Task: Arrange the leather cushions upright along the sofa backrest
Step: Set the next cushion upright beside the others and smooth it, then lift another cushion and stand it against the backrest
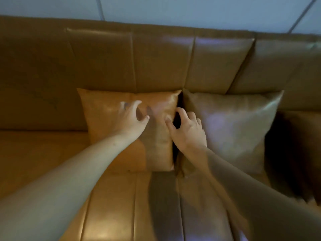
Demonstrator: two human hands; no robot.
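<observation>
Two tan leather cushions lean upright side by side against the sofa backrest (156,63). The left cushion (104,122) is brighter orange-tan; the right cushion (234,129) is duller brown and glossy. My left hand (133,117) hovers over the front of the left cushion with its fingers spread and blurred, holding nothing. My right hand (187,131) has curled, parted fingers at the dark gap between the two cushions, touching the left cushion's right edge. Neither hand grips a cushion.
The tan leather sofa seat (111,206) stretches below and to the left of the cushions. A dark shadowed area (284,153) lies to the right of the right cushion. A pale wall (191,11) rises behind the backrest.
</observation>
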